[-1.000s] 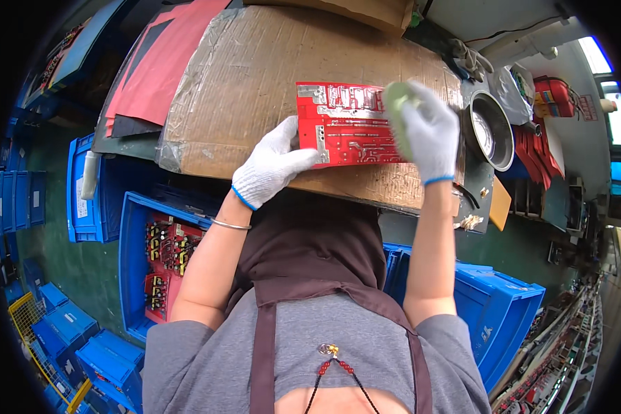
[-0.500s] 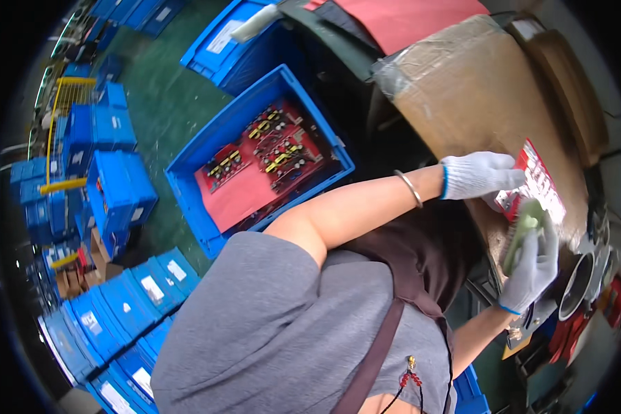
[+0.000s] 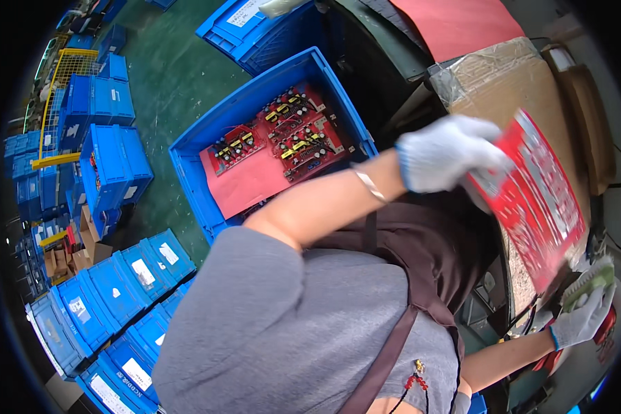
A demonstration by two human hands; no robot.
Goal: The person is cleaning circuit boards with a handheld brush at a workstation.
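Observation:
My left hand [image 3: 448, 153], in a white knitted glove with a blue cuff, grips one edge of a red circuit board [image 3: 539, 200]. The board is tilted up above the cardboard-covered bench, its face marked with silvery solder traces; it is slightly blurred. My right hand [image 3: 586, 319], gloved the same way, is closed around a green-backed brush [image 3: 589, 284] at the right, beyond the board's lower end. The brush is apart from the board.
Left of the bench, a blue bin [image 3: 186, 181] holds several red circuit boards [image 3: 298, 141] with components and a pink sheet [image 3: 250, 186]. Another blue bin [image 3: 238, 34] stands behind it. Cardboard [image 3: 497, 86] covers the bench. Stacked blue crates [image 3: 127, 276] line the left side.
My left hand has lifted the board off the bench, tilting it up and nearer to me. My right hand has moved away to the right with the brush.

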